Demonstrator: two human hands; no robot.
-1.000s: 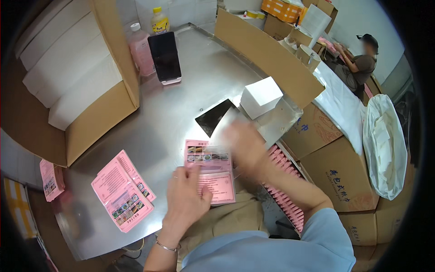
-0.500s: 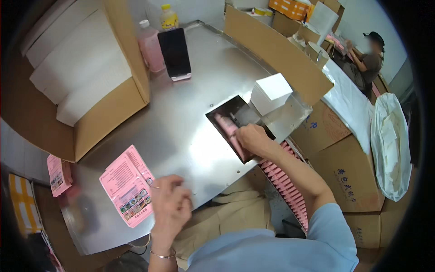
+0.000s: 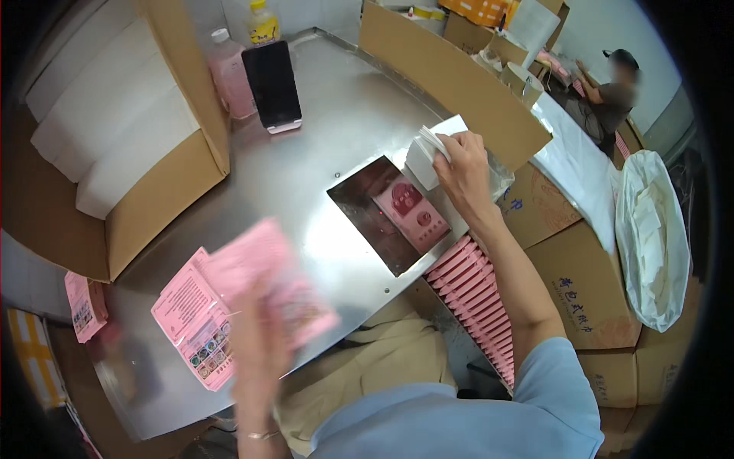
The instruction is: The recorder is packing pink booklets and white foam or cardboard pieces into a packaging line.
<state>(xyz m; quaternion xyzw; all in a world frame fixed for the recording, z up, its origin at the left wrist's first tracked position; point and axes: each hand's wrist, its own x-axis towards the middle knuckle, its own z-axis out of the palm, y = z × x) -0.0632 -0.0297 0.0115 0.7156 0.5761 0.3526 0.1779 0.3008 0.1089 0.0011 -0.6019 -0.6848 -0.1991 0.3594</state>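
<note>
My left hand (image 3: 260, 336), smeared by motion, holds up a pink printed wrapper (image 3: 264, 256) over the table. Beneath and beside it lies a stack of similar pink wrappers (image 3: 183, 317) with small pictures. At the table's right, my right hand (image 3: 466, 168) is closed on a few white folded tissues (image 3: 430, 140), pinched at the top of a white tissue stack (image 3: 419, 167). Left of that hand is a rectangular opening (image 3: 359, 203) in the table, where a pink printed packet (image 3: 413, 214) lies.
Below the table edge runs a row of pink packets (image 3: 478, 306). An open carton (image 3: 172, 203) of white stacks stands at left. A phone (image 3: 273, 88) and bottles (image 3: 231, 76) are at the back. Cartons (image 3: 585, 283) and a white bag (image 3: 650, 237) stand right; a person (image 3: 615, 92) sits beyond.
My right hand has left the opening and moved to the white tissues, now gripping some. My left hand has lifted a pink wrapper. The packet now lies flat in the opening.
</note>
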